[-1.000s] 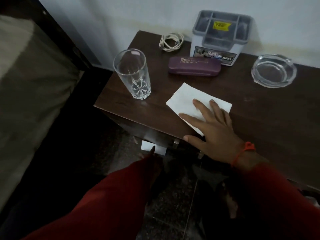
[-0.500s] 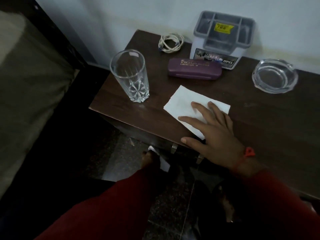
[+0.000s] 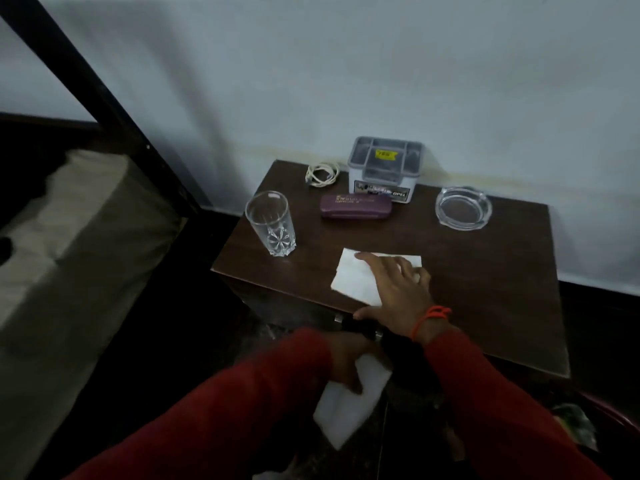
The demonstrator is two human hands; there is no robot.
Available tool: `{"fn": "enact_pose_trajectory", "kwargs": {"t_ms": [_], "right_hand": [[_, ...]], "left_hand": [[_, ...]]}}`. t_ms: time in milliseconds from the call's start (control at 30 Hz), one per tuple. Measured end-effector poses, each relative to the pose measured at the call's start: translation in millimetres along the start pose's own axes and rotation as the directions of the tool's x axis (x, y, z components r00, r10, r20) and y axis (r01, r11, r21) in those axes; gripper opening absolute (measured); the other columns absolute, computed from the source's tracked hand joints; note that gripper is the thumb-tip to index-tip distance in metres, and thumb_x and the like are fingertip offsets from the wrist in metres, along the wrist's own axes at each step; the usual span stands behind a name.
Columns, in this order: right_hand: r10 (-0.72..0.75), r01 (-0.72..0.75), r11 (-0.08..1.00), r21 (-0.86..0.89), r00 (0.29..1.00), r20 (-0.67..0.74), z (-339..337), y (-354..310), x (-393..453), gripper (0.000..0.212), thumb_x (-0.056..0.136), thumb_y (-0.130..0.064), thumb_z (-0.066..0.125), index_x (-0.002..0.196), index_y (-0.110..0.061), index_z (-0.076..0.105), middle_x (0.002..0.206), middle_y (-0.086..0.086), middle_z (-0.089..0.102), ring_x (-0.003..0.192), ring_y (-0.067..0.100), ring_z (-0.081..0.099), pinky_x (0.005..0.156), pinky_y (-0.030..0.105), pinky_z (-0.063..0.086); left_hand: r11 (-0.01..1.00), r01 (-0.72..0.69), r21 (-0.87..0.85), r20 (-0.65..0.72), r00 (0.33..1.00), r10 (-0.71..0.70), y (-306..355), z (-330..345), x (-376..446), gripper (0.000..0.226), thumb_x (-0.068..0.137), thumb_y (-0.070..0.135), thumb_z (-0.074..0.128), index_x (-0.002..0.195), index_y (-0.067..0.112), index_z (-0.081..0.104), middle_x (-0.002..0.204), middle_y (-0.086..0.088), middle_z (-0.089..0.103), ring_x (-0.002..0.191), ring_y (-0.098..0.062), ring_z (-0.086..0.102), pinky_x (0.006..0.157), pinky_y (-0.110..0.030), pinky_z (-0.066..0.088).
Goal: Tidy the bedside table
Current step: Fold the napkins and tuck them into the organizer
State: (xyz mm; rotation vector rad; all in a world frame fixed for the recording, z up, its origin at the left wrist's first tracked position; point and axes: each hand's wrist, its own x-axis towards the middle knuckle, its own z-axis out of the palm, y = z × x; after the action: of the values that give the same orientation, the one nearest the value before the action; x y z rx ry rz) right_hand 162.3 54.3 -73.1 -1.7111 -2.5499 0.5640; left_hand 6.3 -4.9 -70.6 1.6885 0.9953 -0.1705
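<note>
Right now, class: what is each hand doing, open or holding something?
Left hand: holding a white tissue below the table edge.
Right hand: open, fingers flat on the napkin.

We cannot read most of the label on the grey organiser box [image 3: 385,174]. Our right hand [image 3: 394,289] covers part of the white napkin [image 3: 353,278]; the spectacle case [image 3: 356,206] lettering blurs.

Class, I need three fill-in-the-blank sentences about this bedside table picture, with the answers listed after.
1. The right hand presses flat on a white ____.
2. The purple case lies in front of the grey ____.
3. The left hand holds a white tissue ____ the table's edge.

Answers: tissue; organizer; below
</note>
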Motion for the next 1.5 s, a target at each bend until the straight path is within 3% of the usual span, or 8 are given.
{"fn": "enact_pose_trajectory", "kwargs": {"t_ms": [167,367,500,667,867,1100,1367,1500], "right_hand": [[0.079,-0.067,0.985,0.156,0.994,-0.072,-6.5,11.4,-5.1,0.065,0.087,-0.040,0.059,0.145,-0.041,0.030,0.127,-0.013,0.056,0.130,0.017,0.043,0.103,0.048,0.028],[0.208,-0.154,0.959,0.237,0.953,-0.221,-4.4,33.7,-1.6,0.040,0.087,-0.028,0.061,0.127,-0.031,0.062,0.125,-0.006,0.066,0.121,0.021,0.057,0.103,0.042,0.040],[0.534,-0.008,0.223,0.975,0.838,-0.115,-30.8,33.3,8.2,0.027,0.090,0.001,0.058,0.109,-0.015,0.069,0.098,0.004,0.073,0.099,0.025,0.067,0.086,0.036,0.054],[0.196,-0.039,-0.519,0.854,0.967,0.163,-51.9,17.9,3.7,0.028,0.095,-0.020,0.053,0.114,-0.007,0.069,0.109,0.012,0.072,0.101,0.027,0.067,0.092,0.041,0.051],[0.167,-0.043,-0.242,0.969,0.982,0.085,-47.6,-3.8,8.3,0.033,0.088,-0.023,0.066,0.119,-0.012,0.070,0.121,0.011,0.071,0.105,0.029,0.065,0.092,0.041,0.052],[0.308,0.076,0.302,0.950,0.936,-0.173,-35.9,-3.4,14.0,0.023,0.089,-0.003,0.068,0.107,-0.017,0.070,0.101,-0.002,0.077,0.091,0.009,0.072,0.078,0.025,0.058],[0.434,0.120,-0.064,0.991,0.897,-0.081,-40.7,-1.3,14.3,0.010,0.092,-0.004,0.063,0.097,-0.009,0.070,0.093,0.008,0.076,0.088,0.021,0.069,0.082,0.037,0.056],[0.376,0.105,-0.286,0.952,0.926,0.011,-47.5,1.3,11.5,0.011,0.092,-0.006,0.060,0.096,-0.010,0.069,0.100,0.006,0.077,0.090,0.017,0.073,0.082,0.042,0.059]], "left_hand": [[0.970,-0.197,-0.142,-0.470,0.876,0.109,18.0,-71.3,-35.8,0.056,0.077,-0.010,0.077,0.128,0.002,0.059,0.124,0.001,0.059,0.113,-0.005,0.055,0.094,-0.006,0.042],[0.606,-0.519,-0.603,-0.793,0.472,-0.384,17.6,-68.2,-10.6,0.050,0.081,-0.014,0.071,0.122,0.012,0.061,0.135,-0.013,0.060,0.119,-0.030,0.059,0.096,-0.047,0.056],[0.581,-0.568,-0.583,-0.813,0.414,-0.410,15.3,-77.8,2.4,0.035,0.087,-0.009,0.066,0.097,0.024,0.073,0.126,-0.007,0.066,0.122,-0.031,0.060,0.102,-0.050,0.053],[0.726,-0.442,-0.527,-0.840,0.400,-0.366,15.1,-79.9,7.2,0.030,0.093,0.002,0.064,0.096,0.028,0.078,0.115,0.006,0.073,0.105,-0.002,0.066,0.097,-0.022,0.052],[0.320,-0.503,-0.803,-0.593,0.725,-0.350,33.0,-67.9,11.4,0.066,0.082,0.069,0.058,0.121,0.018,0.073,0.118,-0.009,0.075,0.112,-0.028,0.071,0.097,-0.043,0.055],[0.358,-0.610,-0.706,-0.707,0.591,-0.388,40.0,-61.6,13.1,0.026,0.101,0.020,0.058,0.117,0.006,0.072,0.111,-0.016,0.076,0.110,-0.039,0.070,0.095,-0.053,0.056],[0.100,-0.674,-0.732,-0.654,0.654,-0.380,48.0,-70.4,10.0,0.036,0.104,0.030,0.051,0.126,0.006,0.067,0.120,-0.015,0.074,0.112,-0.032,0.070,0.090,-0.045,0.060],[0.168,-0.700,-0.694,-0.691,0.583,-0.428,45.1,-73.2,9.7,0.034,0.104,0.030,0.050,0.126,0.011,0.068,0.122,-0.012,0.074,0.115,-0.031,0.069,0.098,-0.049,0.056]]}}
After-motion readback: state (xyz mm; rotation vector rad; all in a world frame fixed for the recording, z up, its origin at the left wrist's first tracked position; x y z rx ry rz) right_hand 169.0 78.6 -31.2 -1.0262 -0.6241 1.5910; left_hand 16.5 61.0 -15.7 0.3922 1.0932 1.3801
